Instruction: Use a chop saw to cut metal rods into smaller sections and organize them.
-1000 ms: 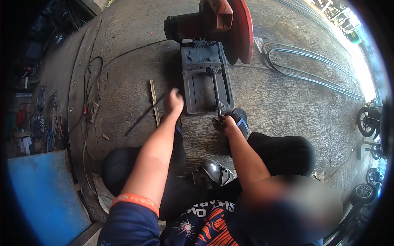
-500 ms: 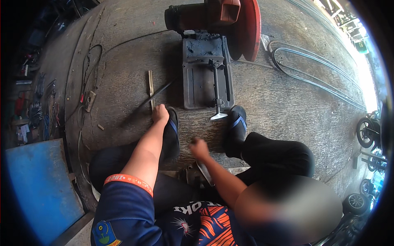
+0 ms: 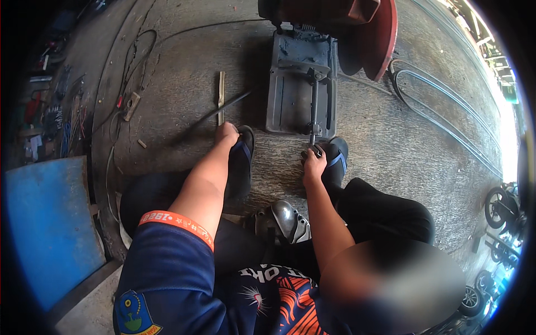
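A cut-off saw [image 3: 318, 14] with a red disc guard stands ahead of me on its dark grey base [image 3: 279, 100]. My right hand [image 3: 315, 161] is closed around the handle at the near end of the saw's clamp screw [image 3: 314, 103], hiding most of that handle. Left of the base, my left hand [image 3: 226, 134] is closed at the near end of a thin tan strip [image 3: 221, 92], and the fingers cover that end. A dark rod [image 3: 226, 106] crosses the strip at a slant; its lower left part is blurred.
My sandalled feet flank both hands, the right sandal [image 3: 337, 159] close to the saw base. A shiny silver metal part [image 3: 286, 215] lies between my legs. Coiled rods [image 3: 441, 92] lie at right, a cable [image 3: 131, 61] and wooden block [image 3: 132, 106] at left, a blue panel [image 3: 53, 223] nearer.
My right hand has moved forward and right from between my feet and now grips the clamp handle. The view has shifted; my left hand stays at the strip.
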Demonstrator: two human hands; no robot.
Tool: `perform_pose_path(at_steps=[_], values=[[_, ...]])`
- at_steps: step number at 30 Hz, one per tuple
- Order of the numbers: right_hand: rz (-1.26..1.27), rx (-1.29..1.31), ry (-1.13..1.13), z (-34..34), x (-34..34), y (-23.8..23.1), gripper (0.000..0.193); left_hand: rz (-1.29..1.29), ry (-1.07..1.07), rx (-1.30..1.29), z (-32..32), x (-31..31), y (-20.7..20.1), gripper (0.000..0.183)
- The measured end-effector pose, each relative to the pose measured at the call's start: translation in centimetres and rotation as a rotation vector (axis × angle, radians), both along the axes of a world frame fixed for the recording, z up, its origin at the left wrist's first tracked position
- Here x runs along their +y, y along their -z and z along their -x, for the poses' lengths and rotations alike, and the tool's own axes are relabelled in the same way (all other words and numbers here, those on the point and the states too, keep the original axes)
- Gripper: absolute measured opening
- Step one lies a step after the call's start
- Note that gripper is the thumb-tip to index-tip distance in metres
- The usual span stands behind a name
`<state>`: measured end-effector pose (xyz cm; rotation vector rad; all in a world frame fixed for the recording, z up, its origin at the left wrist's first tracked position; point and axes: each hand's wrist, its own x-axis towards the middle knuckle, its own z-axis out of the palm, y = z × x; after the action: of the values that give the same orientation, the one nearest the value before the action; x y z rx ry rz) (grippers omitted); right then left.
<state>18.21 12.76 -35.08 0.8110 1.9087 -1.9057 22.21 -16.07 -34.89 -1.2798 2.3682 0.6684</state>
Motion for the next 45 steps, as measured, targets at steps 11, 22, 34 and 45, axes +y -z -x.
perform_pose_path(at_steps=[11,22,34,45], values=[[0.039,-0.071,0.005,0.1,-0.1,0.0,0.026,0.114,0.581,-0.051,0.6,1.1,-2.2,0.014],[0.496,-0.276,0.277,1.5,1.1,-1.4,0.055,0.237,0.884,-0.063,0.8,1.2,-1.9,0.023],[0.644,-0.552,0.324,3.3,1.0,2.1,0.015,-0.051,0.558,-0.261,0.6,1.3,-3.5,0.032],[-0.196,0.290,-0.193,-4.9,-5.6,1.2,0.022,-0.156,0.462,0.659,12.0,1.7,-13.3,0.038]])
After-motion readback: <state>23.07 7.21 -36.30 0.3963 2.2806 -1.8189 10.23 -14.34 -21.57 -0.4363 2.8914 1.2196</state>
